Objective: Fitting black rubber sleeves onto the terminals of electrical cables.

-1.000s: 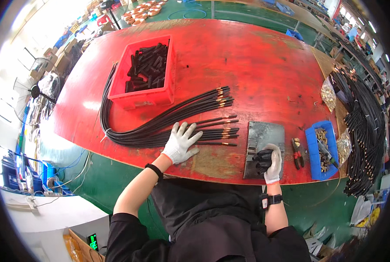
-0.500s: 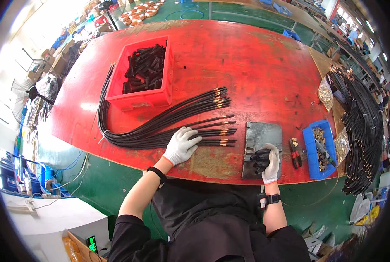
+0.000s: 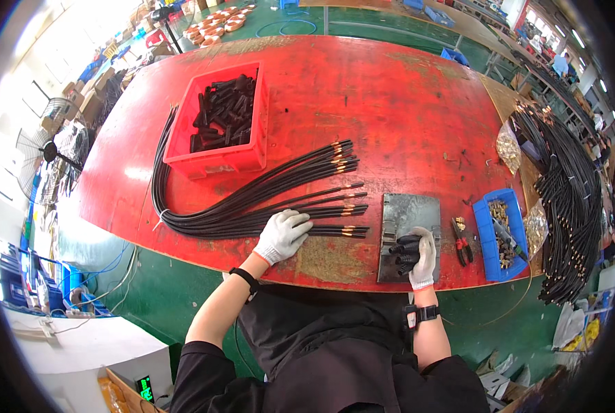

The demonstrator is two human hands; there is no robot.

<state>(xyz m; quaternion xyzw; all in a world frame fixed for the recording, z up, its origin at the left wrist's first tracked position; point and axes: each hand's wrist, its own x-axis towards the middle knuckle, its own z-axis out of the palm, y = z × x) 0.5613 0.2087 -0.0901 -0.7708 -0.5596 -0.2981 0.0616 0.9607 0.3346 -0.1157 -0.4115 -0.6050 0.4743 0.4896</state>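
Red table (image 3: 390, 124), paint worn at the near edge, carries red crate (image 3: 214, 165) at left, tied black cable bundle (image 3: 211, 224) curving around it, grey metal plate (image 3: 417, 210) near front edge, red-handled pliers (image 3: 463, 249) beside plate, blue tray (image 3: 503, 273) right of pliers.

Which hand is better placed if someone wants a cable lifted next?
Probably the left hand: it rests on the black cables, while the right hand is farther away and holds black tubes.
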